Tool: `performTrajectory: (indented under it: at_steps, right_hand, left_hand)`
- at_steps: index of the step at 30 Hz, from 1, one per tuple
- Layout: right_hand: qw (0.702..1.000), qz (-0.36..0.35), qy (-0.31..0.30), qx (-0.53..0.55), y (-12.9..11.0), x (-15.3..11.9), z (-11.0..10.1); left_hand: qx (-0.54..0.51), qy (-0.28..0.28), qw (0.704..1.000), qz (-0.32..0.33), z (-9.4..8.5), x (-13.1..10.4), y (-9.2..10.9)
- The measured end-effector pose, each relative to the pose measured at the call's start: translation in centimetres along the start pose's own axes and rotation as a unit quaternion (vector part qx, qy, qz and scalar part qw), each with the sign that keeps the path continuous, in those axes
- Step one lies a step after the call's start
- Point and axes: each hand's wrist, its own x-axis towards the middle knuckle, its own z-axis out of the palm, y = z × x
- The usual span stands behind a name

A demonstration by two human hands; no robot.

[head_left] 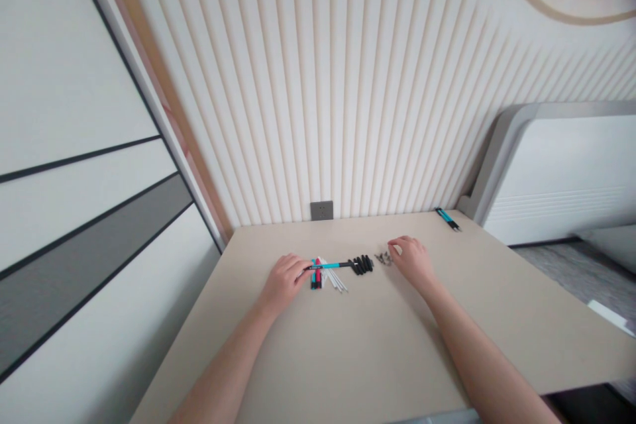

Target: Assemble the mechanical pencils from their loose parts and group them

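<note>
My left hand pinches one end of a blue and black pen barrel, which points right above the table. Beneath and behind it lie red and blue barrels and a fan of white refills. A row of several black grips lies just right of the barrel's far end. My right hand is over a small pile of metallic tips, its thumb and index finger brought together. Whatever is between those fingertips is too small to make out.
Blue and black pens lie at the back right of the beige table. A grey wall socket is behind the table. A white cabinet stands at left, a bed at right.
</note>
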Motion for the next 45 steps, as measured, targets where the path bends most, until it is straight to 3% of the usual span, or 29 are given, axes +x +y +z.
performTrajectory:
  at_steps: [5,11,16,19,22,25,27,30,45]
  right_hand:
    - [0.999,-0.034,-0.018,-0.005,-0.7,-0.5,1.2]
    - [0.998,-0.026,-0.054,-0.006,-1.1,-0.6,1.5]
    - [0.999,-0.031,-0.031,0.025,-0.9,-0.5,1.4]
    - [0.994,-0.027,-0.016,0.101,-1.6,-0.3,0.9]
    - [0.964,0.016,-0.027,0.265,-3.1,-0.3,0.3]
    - [0.889,0.056,-0.068,0.45,-4.9,-0.6,-0.1]
    - [0.848,0.063,-0.101,0.517,-5.9,-0.9,-0.1]
    - [0.817,0.068,-0.141,0.555,-6.7,-1.4,0.1]
    - [0.823,0.026,-0.186,0.536,-7.2,-2.1,1.1]
  left_hand:
    - [0.002,-0.008,1.0,0.001,0.1,-0.1,-0.1]
    - [0.002,-0.005,1.0,0.004,0.0,-0.1,-0.1]
    - [0.001,-0.002,1.0,0.002,-0.1,0.0,0.0]
    - [-0.003,0.001,1.0,-0.005,-0.1,0.0,-0.1]
    - [-0.005,0.012,1.0,-0.015,-0.2,-0.1,-0.1]
    - [-0.006,0.023,0.999,-0.026,-0.3,-0.1,-0.1]
    - [-0.006,0.026,0.999,-0.029,-0.3,-0.1,-0.1]
    - [-0.005,0.029,0.999,-0.028,-0.3,-0.1,-0.1]
    - [-0.013,0.025,0.999,-0.016,-0.1,-0.2,-0.1]
